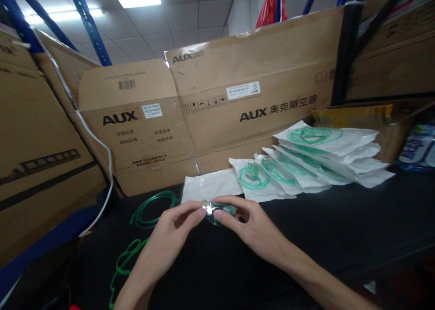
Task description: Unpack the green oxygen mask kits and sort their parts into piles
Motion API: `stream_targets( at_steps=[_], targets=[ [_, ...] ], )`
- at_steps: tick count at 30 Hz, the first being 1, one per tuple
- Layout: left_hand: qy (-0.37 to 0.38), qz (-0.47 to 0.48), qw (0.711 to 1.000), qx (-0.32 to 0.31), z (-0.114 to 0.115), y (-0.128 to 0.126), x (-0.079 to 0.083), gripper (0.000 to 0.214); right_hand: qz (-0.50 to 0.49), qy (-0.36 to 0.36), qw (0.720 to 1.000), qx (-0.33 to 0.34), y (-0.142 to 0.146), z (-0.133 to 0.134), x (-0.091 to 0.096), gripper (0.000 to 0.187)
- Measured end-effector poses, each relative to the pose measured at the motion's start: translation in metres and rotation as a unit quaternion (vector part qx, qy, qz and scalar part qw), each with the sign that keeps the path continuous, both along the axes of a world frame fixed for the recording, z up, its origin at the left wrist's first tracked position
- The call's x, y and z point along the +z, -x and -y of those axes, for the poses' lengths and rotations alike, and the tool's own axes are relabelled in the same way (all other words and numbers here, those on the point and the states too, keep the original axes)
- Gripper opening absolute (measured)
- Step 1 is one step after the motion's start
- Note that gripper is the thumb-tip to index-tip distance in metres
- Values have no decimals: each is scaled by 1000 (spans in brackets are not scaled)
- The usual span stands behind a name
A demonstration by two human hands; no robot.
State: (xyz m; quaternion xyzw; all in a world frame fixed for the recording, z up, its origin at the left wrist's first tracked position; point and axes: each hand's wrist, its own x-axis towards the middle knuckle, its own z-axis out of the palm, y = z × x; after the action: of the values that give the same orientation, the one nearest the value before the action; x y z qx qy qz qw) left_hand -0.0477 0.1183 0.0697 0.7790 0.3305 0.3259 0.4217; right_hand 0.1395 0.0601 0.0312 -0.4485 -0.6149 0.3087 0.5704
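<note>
Between both hands, above the black tabletop [217,269], is a small, clear green plastic mask [222,208] with a shiny metal strip at its left end. My left hand [176,224] pinches that left end between thumb and fingers. My right hand [253,224] is closed around the right part, thumb pressed on the front; the fingers hide some of it. A coil of green tubing [152,209] lies to the left, beyond my left hand. Nearer, a green strap [127,255] lies beside my left forearm, which partly covers it.
Right of centre, several white pouches [251,181] with green tubing overlap in a stack. A flat white pouch [210,186] lies behind my hands. Cardboard sheets [220,119] wall the back. A white cable [102,142] hangs at left; a blue-labelled bottle [418,144] stands far right.
</note>
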Motion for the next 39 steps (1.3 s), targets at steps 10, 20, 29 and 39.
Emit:
stream_targets(
  at_steps=[10, 20, 29, 39],
  targets=[
    [33, 7, 999, -21, -5, -1, -10, 37, -24, -15, 999, 21, 2, -1, 1, 22],
    [3, -27, 1000, 2, -4, -7, -14, 31, 24, -36, 999, -25, 3, -2, -6, 25],
    [-18, 18, 998, 49, -3, -6, -16, 26, 60, -105, 988, -96, 5, -5, -7, 24],
    [-121, -30, 991, 43, 5, -15, -14, 24, 48, -117, 984, -129, 4, -5, -10, 25]
  ],
)
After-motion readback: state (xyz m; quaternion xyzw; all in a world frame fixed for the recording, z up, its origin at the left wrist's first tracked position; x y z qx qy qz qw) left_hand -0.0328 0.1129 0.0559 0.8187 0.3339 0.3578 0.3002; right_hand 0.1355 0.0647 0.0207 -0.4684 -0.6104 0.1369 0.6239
